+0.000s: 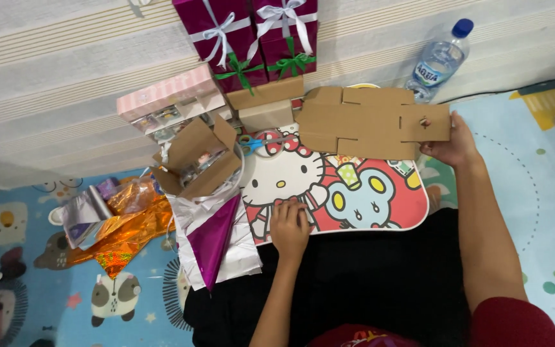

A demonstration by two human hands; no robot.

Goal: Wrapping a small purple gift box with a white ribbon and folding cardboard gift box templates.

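card: flat brown cardboard cutout point(364, 122), unfolded, lies across the far edge of the cartoon-print worktop point(354, 199), long axis running left-right
right hand: point(454, 142) closed on the card's right end flap, thumb on top, fingers under; holds that end slightly up
left hand: point(289, 226) flat, palm down on the worktop's near edge, fingers loosely curled, holds nothing
direction: card sits up and to the right of left hand, well apart; right hand already touching it
nearer hand: right
nearby: scissors point(250, 142) just left of the card; open small box point(197, 160) further left; bottle point(439, 59) behind the card
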